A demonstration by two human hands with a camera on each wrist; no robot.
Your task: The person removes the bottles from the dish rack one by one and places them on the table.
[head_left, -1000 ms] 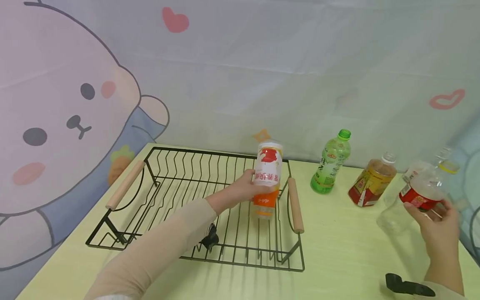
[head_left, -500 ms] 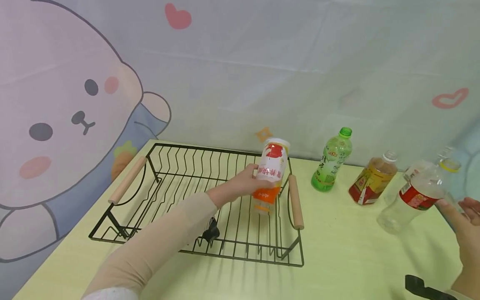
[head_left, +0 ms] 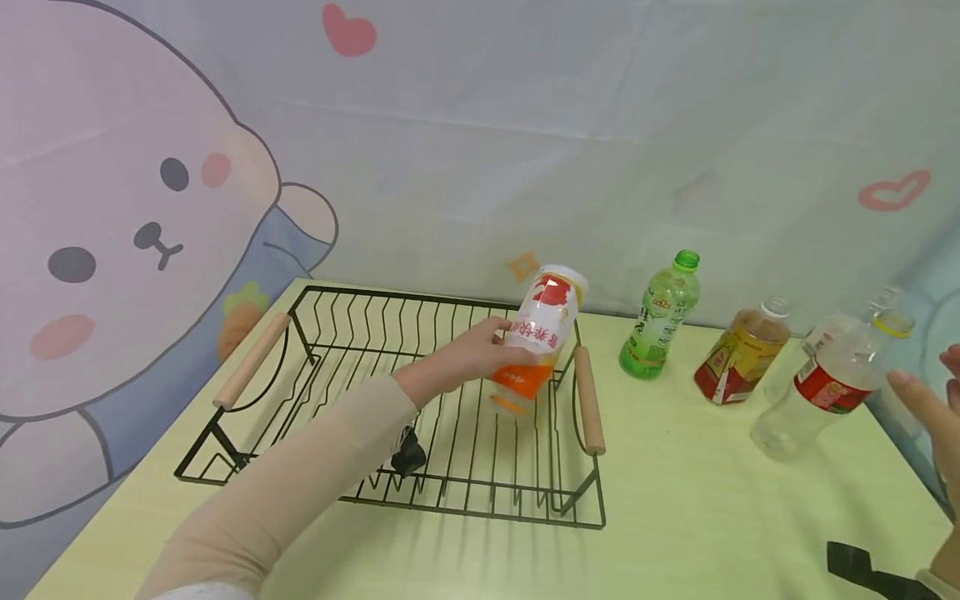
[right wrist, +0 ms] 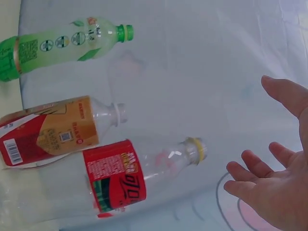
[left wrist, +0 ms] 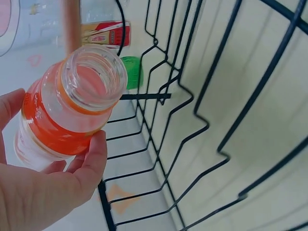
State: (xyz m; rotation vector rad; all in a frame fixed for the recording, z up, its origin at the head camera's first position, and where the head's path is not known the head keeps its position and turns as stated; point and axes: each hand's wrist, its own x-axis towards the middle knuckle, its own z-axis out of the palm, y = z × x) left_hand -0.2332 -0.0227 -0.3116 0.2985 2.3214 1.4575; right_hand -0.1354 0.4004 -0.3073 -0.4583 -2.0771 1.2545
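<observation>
My left hand (head_left: pixel 480 354) grips an orange-and-white labelled plastic bottle (head_left: pixel 543 321) above the right part of a black wire dish rack (head_left: pixel 457 508). The bottle is upside down and tilted, its base up and to the right. In the left wrist view its uncapped mouth (left wrist: pixel 94 77) faces the camera, with thumb and fingers around the label. At the right edge of the head view, my right hand (head_left: pixel 937 429) holds nothing, fingers spread. Nearest to it stands a large clear bottle (head_left: pixel 832 387) with a red label and a yellow neck ring.
Left of the large bottle stand a bottle with a red and yellow label (head_left: pixel 742 354) and a green bottle (head_left: pixel 660 317). Another clear bottle (head_left: pixel 885 298) is partly hidden behind the large one. Wooden handles (head_left: pixel 590 400) rise at both rack ends. A printed cloth (head_left: pixel 450 167) hangs behind the table.
My right hand has let go of the red-labelled bottle and moved right, away from it. The bottle in my left hand has tilted further, its base leaning right.
</observation>
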